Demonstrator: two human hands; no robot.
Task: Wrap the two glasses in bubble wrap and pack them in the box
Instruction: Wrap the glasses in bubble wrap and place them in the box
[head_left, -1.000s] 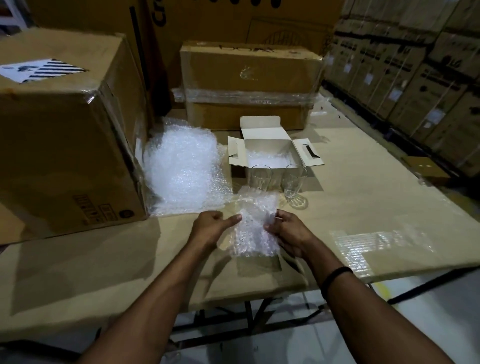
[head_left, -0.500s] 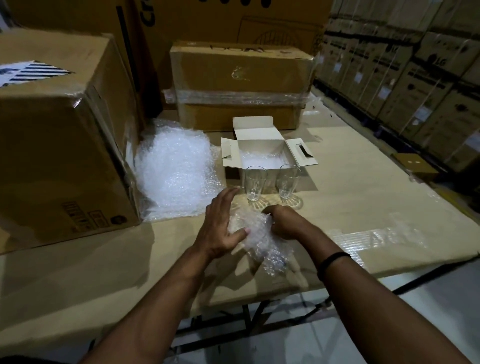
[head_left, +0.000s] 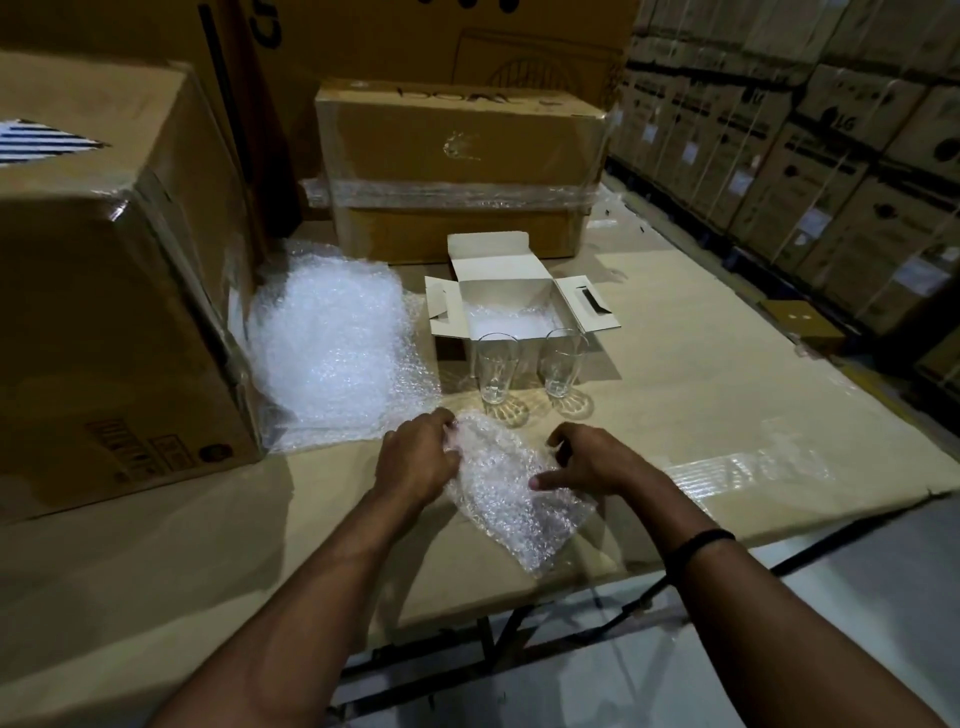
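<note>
Two clear glasses stand upright and bare on the cardboard-covered table, the left glass (head_left: 496, 368) and the right glass (head_left: 562, 361). Just behind them sits a small white box (head_left: 511, 295) with its flaps open and some bubble wrap inside. A sheet of bubble wrap (head_left: 511, 488) lies flat on the table in front of the glasses. My left hand (head_left: 415, 457) grips the sheet's left edge. My right hand (head_left: 582, 462) presses on its right side with fingers spread.
A heap of bubble wrap (head_left: 332, 343) lies left of the white box. A large brown carton (head_left: 104, 291) stands at the left, another carton (head_left: 457, 166) behind the box. The table's front edge (head_left: 519, 587) runs just below the sheet. Stacked cartons (head_left: 831, 156) line the right.
The bubble wrap sheet, held up and bunched between both hands a second ago, has been lowered and spread flat on the table. The glasses and box have not moved.
</note>
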